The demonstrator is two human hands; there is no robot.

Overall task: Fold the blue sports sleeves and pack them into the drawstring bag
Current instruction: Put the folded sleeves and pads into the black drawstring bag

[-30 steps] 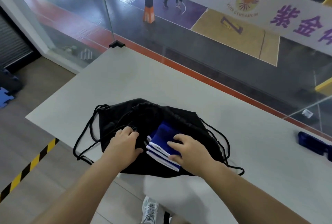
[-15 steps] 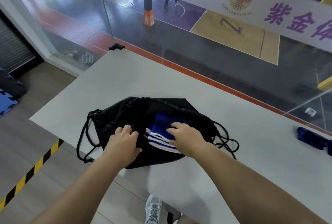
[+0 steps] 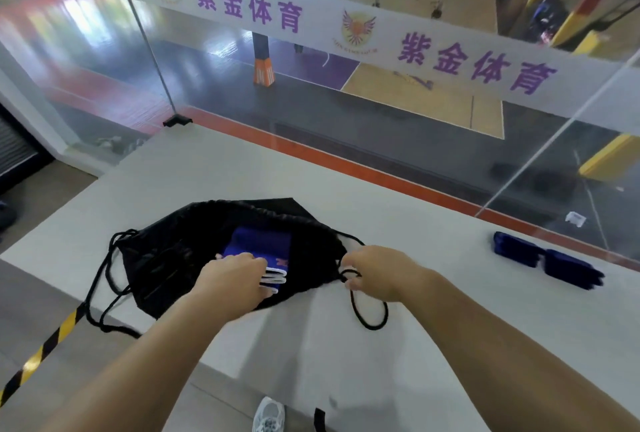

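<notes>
Head view: left hand (image 3: 239, 274) pressed folded blue sleeves (image 3: 258, 246) inside the drawstring bag (image 3: 166, 248); right hand (image 3: 375, 274) pinched the cord (image 3: 367, 317) beside it; pulling steadily outward would likely have cinched cleanly.

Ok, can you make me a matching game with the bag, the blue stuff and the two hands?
Things:
1. black drawstring bag
2. folded blue sleeves
3. right hand
4. dark blue items

Places or states:
A. pinches a black cord
B. lies open on the grey table
C. lie apart at the table's right end
D. sit inside the bag's mouth, under the left hand

Pairs: 1-B, 2-D, 3-A, 4-C
</notes>
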